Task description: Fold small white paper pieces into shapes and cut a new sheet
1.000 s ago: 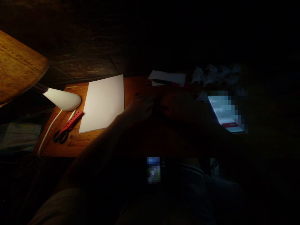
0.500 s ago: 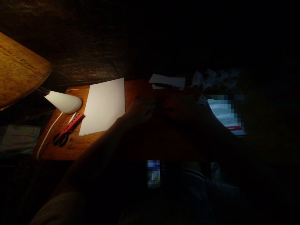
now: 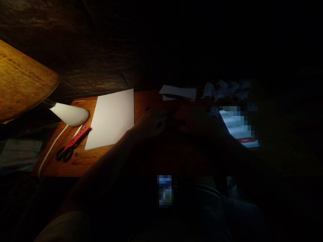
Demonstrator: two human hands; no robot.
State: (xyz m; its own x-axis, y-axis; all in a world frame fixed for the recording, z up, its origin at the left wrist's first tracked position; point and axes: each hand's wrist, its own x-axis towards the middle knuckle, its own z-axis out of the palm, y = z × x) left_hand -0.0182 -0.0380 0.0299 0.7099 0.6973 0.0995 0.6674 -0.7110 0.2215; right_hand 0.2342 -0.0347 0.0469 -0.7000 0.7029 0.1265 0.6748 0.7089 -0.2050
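In deep shadow over the middle of the wooden table, my left hand (image 3: 155, 121) and my right hand (image 3: 188, 116) face each other with a narrow gap between them. Fingers on both look curled inward, closed, but what they hold, if anything, is lost in the dark. A white sheet or stack of paper (image 3: 113, 117) lies to the left of my left hand, partly behind the forearm. Beyond my right hand are white paper strips (image 3: 179, 91) with a dark, slim object (image 3: 172, 96) across them. Several crumpled or folded white paper pieces (image 3: 224, 90) sit at the back right.
A lamp with a tan shade (image 3: 27, 82) and white base (image 3: 72, 114) stands at left, its cord (image 3: 51, 148) trailing over the table edge. Scissors with a red cover (image 3: 75, 139) lie before it. A lit phone or tablet screen (image 3: 238, 129) is at right; a small lit picture (image 3: 165, 190) is below.
The whole view has shifted slightly, so table things appear a little lower. Both hands stay close together at the same place, with only slight movement.
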